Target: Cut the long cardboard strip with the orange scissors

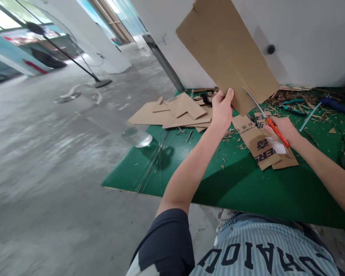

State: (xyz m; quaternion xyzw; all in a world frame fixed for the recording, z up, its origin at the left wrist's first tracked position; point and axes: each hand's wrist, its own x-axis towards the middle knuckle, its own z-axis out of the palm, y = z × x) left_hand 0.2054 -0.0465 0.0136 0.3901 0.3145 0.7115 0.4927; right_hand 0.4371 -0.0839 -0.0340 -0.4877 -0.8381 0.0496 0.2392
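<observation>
Cardboard sheet (224,50) is upper centre-right of frame, held up over the green tabletop (232,188). Long axis slants from upper left to lower right; lower end sits just above the right hand (281,128). Plain brown, flat, matte, roughly rectangular, straight long edges, a faint pale line running lengthwise near the lower end.

Left hand (222,107): pinching the sheet's lower-left edge, thumb on the near face. Right hand: fingers closed round the scissors (277,132), orange-red handles, slim metal blades. Scissors point up-left, one blade lying across the sheet's near face, handles toward lower right.

Below the right hand: cardboard strip (255,145) with bold black print, also slanting down-right. Mid-frame, left of the left hand: flat angular cardboard offcuts (172,109), overlapping. Right side: teal-handled pliers (294,101) among thin curly brown shavings (313,96). Tabletop is smooth.
</observation>
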